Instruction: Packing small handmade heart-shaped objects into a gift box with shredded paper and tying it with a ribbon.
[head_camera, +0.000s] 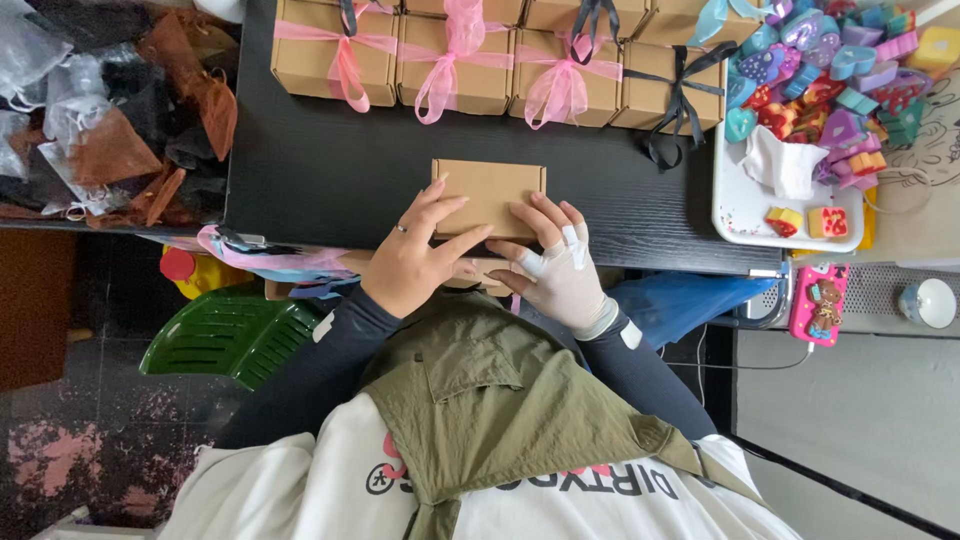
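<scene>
A plain brown cardboard box (490, 190) lies on the black table (330, 170) at its near edge. My left hand (415, 255), bare with a ring on one finger, rests its fingers on the box's left side and front edge. My right hand (560, 265), in a white glove with taped fingers, grips the box's right front corner. Both hands press on the box together. Its lid looks closed and no ribbon is on it.
Several brown boxes tied with pink ribbon (455, 60) and black ribbon (675, 85) line the far side. A white tray (745, 205) of colourful small pieces stands right. Sheer pouches (110, 120) pile up left. A green plastic seat (230, 335) and a pink phone (818, 303) are near.
</scene>
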